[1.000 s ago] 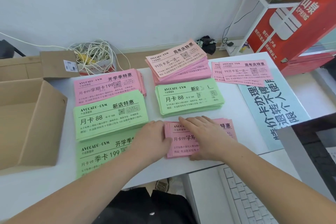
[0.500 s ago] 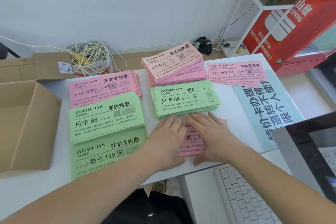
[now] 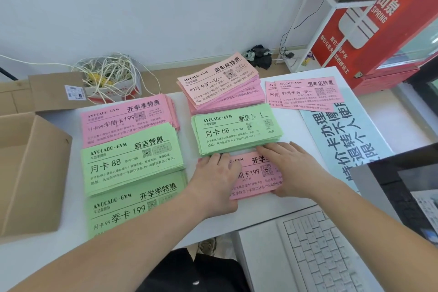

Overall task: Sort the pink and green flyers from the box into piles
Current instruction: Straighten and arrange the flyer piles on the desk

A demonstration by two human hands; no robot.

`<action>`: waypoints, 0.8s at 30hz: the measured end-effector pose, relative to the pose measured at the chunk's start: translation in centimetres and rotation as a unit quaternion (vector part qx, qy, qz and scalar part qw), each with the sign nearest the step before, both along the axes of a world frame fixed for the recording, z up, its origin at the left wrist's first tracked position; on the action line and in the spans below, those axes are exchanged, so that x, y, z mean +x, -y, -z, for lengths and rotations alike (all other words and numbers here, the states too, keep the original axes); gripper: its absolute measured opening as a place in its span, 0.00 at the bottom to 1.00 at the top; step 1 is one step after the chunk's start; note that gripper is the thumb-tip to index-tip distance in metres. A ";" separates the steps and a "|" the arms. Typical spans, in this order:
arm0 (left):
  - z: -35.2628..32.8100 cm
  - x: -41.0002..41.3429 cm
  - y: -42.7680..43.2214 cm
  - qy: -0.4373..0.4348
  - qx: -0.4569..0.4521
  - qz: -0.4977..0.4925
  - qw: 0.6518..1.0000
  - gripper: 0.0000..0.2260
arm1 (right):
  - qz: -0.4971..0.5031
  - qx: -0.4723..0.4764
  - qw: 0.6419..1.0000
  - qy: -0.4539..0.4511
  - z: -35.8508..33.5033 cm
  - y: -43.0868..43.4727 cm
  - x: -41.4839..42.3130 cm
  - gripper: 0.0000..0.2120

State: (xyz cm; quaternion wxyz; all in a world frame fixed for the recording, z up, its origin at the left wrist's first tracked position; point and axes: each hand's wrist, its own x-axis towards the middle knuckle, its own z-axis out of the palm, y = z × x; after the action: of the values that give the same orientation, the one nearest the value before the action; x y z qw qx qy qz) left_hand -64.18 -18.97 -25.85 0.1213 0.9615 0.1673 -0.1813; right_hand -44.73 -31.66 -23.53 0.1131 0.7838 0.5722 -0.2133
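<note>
Pink paper sits under both hands: a pink pile (image 3: 257, 176) at lower centre of the frame, on the white bench (image 3: 35, 253), just below a green pile (image 3: 237, 130). The left hand (image 3: 218, 180) lies flat on the pile's left end, fingers straight and close together. The right hand (image 3: 291, 168) lies flat on its right end, fingers stretched toward the upper left. Neither pinches a sheet. Whether a thumb hooks under the edge is hidden.

This looks like squaring up a pile, and the sorting seems close to finished. Above the green pile stands a fanned pink stack (image 3: 220, 83), with a few loose pink flyers (image 3: 305, 93) to its right. Left of centre runs a column of three: a pink heap (image 3: 128, 116) at the top, a green heap (image 3: 132, 159) in the middle and a green sheaf (image 3: 135, 206) at the bottom.

The cardboard box (image 3: 30, 173) at the left edge looks bare inside, though the frame cuts part of it off. What seems left is tidying the fanned stack and perhaps merging the loose flyers into it.
</note>
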 end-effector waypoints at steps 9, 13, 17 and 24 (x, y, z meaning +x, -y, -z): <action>-1.1 -1.4 0.4 0.034 0.033 0.014 0.999 0.34 | 0.071 0.061 0.995 -0.019 0.2 1.9 -1.7 0.56; -2.8 -2.6 0.5 0.047 0.032 -0.019 0.998 0.29 | 0.138 0.092 0.986 -0.016 0.1 3.0 -2.2 0.51; -3.8 -4.4 0.0 -0.011 0.044 -0.096 0.994 0.29 | 0.253 0.096 0.962 -0.025 0.5 3.6 -2.5 0.45; -2.5 -3.9 0.3 -0.049 -0.041 -0.153 0.986 0.27 | 0.272 0.061 0.958 -0.063 0.7 2.1 -2.5 0.35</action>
State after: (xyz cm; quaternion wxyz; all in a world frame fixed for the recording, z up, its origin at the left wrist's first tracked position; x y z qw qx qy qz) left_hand -68.07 -19.29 -23.40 0.1782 0.9089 0.3105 -0.2138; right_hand -47.25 -33.76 -24.23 -0.0335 0.9000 0.3553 -0.2501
